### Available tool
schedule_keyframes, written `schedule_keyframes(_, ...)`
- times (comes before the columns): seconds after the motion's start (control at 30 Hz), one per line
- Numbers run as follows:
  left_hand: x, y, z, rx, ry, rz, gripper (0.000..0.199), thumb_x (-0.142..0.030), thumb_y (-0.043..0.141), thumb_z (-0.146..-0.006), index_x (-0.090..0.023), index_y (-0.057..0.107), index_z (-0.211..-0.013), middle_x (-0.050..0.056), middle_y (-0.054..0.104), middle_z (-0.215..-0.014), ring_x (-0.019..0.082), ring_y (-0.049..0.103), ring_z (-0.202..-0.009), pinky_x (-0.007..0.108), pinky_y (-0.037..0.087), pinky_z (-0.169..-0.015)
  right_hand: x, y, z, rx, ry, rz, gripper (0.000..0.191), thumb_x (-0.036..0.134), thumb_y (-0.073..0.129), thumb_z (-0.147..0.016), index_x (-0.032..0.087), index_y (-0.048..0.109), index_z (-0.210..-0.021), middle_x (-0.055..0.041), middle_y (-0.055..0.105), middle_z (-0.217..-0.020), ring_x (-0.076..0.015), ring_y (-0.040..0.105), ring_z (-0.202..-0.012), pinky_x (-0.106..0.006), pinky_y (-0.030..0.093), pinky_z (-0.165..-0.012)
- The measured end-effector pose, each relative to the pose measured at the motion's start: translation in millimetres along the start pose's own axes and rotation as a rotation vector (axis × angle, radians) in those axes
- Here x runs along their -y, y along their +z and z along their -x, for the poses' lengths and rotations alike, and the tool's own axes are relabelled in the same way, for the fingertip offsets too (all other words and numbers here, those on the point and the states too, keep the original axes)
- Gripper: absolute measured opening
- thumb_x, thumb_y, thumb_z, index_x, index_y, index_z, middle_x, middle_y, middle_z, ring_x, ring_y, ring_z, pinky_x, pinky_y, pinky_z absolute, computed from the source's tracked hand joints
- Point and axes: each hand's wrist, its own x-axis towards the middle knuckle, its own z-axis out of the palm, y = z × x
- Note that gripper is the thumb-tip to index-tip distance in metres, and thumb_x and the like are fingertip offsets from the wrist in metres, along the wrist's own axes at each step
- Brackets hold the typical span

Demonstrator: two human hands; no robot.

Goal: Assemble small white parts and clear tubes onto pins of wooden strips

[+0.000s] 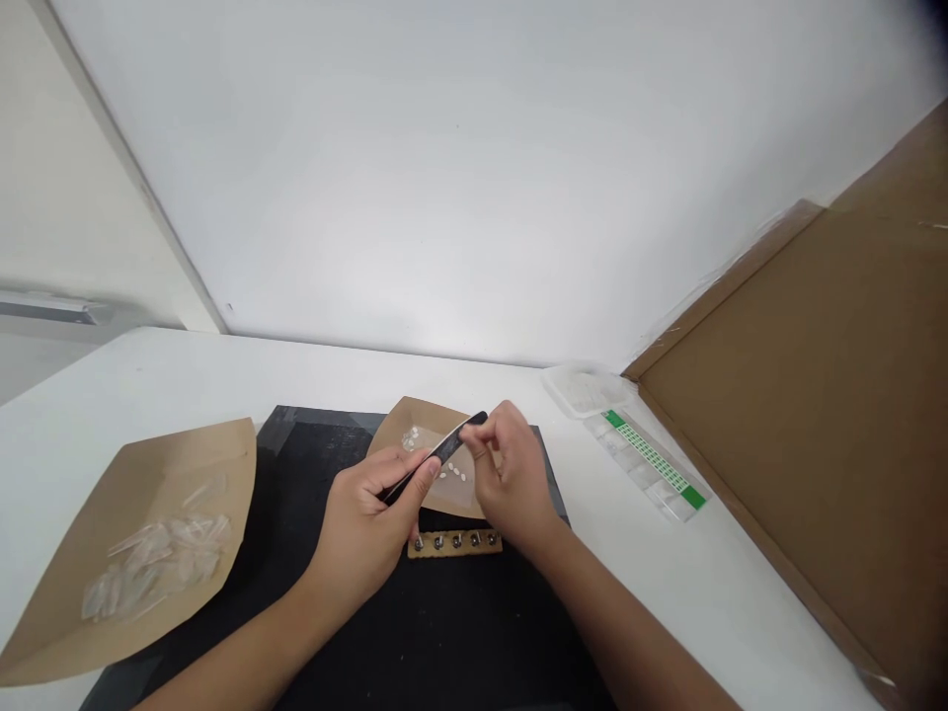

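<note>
My left hand (pixel 377 509) is closed around a slim black nail file (pixel 449 446) with a pale edge, tilted up to the right. Close to the file's upper end, my right hand (pixel 511 474) is pinched, thumb against fingers; anything in that pinch is too small or hidden to make out. Below and behind both hands lies a brown paper tray (pixel 392 427) with several small whitish pieces (pixel 454 469) in it. Just under my left fingertips sits a tan strip (pixel 455 553) carrying a row of small round metal parts.
At left, a larger brown paper tray (pixel 148 459) holds a pile of clear plastic pieces (pixel 159 553). A black mat (pixel 415 632) covers part of the white table (pixel 652 592). To the right are a clear case with a green strip (pixel 652 459), a translucent lid (pixel 589 390) and a cardboard panel (pixel 815 395).
</note>
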Motion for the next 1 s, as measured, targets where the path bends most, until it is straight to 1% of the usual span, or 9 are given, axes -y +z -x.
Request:
schedule_keyframes(0.07, 0.3, 0.2, -0.1, 0.001, -0.004, 0.011, 0.022, -0.038, 0.07, -0.097, -0.023, 0.085, -0.104, -0.003, 0.064, -0.069, 0.006, 0.054, -0.044, 0.021, 0.047, -0.049, 0.0, -0.7, -0.4, 0.047, -0.019, -0.032, 0.026, 0.021, 0.054, -0.104, 0.023, 0.048, -0.079, -0.0009, 0.053, -0.08, -0.02, 0.054, -0.077, -0.036, 0.041, -0.069)
schedule_keyframes(0.2, -1.1, -0.3, -0.4, -0.002, 0.014, 0.006, 0.022, -0.037, 0.07, -0.097, -0.023, 0.085, -0.104, -0.004, 0.062, -0.065, 0.007, 0.055, -0.045, 0.021, 0.048, -0.05, 1.4, -4.1, -1.1, 0.031, 0.025, -0.028, 0.026, 0.023, 0.055, -0.105, 0.023, 0.049, -0.079, -0.0006, 0.053, -0.079, -0.0197, 0.053, -0.076, -0.035, 0.041, -0.068)
schedule_keyframes(0.3, -2.8, -1.3, -0.6, 0.006, 0.026, 0.004, 0.021, -0.036, 0.07, -0.097, -0.023, 0.085, -0.105, -0.003, 0.065, -0.069, 0.007, 0.055, -0.045, 0.021, 0.049, -0.05, 0.7, -7.2, -1.7, 0.094, -0.026, -0.077, 0.024, 0.022, 0.055, -0.104, 0.023, 0.05, -0.08, -0.0007, 0.054, -0.081, -0.0195, 0.054, -0.077, -0.036, 0.041, -0.07)
schedule_keyframes(0.43, -3.1, -2.4, -1.2, 0.004, 0.041, 0.0, 0.021, -0.034, 0.07, -0.097, -0.023, 0.085, -0.105, -0.001, 0.069, -0.075, 0.006, 0.056, -0.045, 0.02, 0.049, -0.049, -3.2, -9.6, -3.0, 0.014, 0.003, -0.005, 0.025, 0.023, 0.056, -0.104, 0.023, 0.051, -0.079, -0.0004, 0.051, -0.077, -0.02, 0.052, -0.074, -0.036, 0.04, -0.067)
schedule_keyframes(0.57, -1.9, -3.8, -2.6, 0.001, 0.07, -0.012, 0.02, -0.033, 0.071, -0.097, -0.023, 0.085, -0.106, -0.003, 0.066, -0.072, 0.006, 0.056, -0.046, 0.02, 0.049, -0.051, -2.3, -8.4, -2.8, 0.084, -0.015, -0.056, 0.025, 0.022, 0.055, -0.104, 0.023, 0.051, -0.079, -0.0011, 0.055, -0.08, -0.0197, 0.054, -0.077, -0.035, 0.041, -0.07)
schedule_keyframes(0.7, -1.1, -4.4, -3.1, -0.003, 0.048, 0.02, 0.02, -0.034, 0.071, -0.097, -0.025, 0.085, -0.108, -0.004, 0.066, -0.071, 0.005, 0.055, -0.045, 0.019, 0.048, -0.05, -0.3, -6.7, -2.4, 0.035, 0.04, -0.044, 0.024, 0.024, 0.055, -0.104, 0.023, 0.052, -0.08, -0.0011, 0.054, -0.081, -0.0195, 0.054, -0.076, -0.035, 0.041, -0.071)
schedule_keyframes(0.8, -0.8, -3.5, -2.4, 0.006, 0.044, 0.035, 0.02, -0.034, 0.071, -0.097, -0.025, 0.085, -0.108, -0.003, 0.068, -0.074, 0.004, 0.055, -0.044, 0.019, 0.048, -0.049, -0.6, -7.7, -2.1, 0.112, -0.037, -0.087, 0.025, 0.023, 0.056, -0.104, 0.023, 0.051, -0.079, -0.0003, 0.055, -0.08, -0.0191, 0.055, -0.077, -0.035, 0.04, -0.073)
schedule_keyframes(0.93, 0.2, -2.3, -1.2, 0.002, 0.051, 0.028, 0.019, -0.033, 0.071, -0.097, -0.024, 0.085, -0.106, -0.004, 0.066, -0.069, 0.005, 0.056, -0.045, 0.019, 0.049, -0.05, -1.5, -8.9, -2.1, 0.021, -0.007, -0.003, 0.025, 0.019, 0.057, -0.103, 0.023, 0.052, -0.078, 0.0007, 0.054, -0.076, -0.0192, 0.054, -0.076, -0.036, 0.038, -0.074)
schedule_keyframes(1.0, 0.6, -2.2, -1.5, 0.001, 0.042, 0.026, 0.019, -0.034, 0.071, -0.097, -0.024, 0.085, -0.106, -0.003, 0.067, -0.071, 0.004, 0.056, -0.044, 0.019, 0.048, -0.049, -0.4, -8.2, -1.6, 0.072, -0.025, -0.01, 0.025, 0.02, 0.056, -0.103, 0.023, 0.052, -0.078, 0.0007, 0.055, -0.077, -0.0189, 0.055, -0.076, -0.036, 0.037, -0.075)
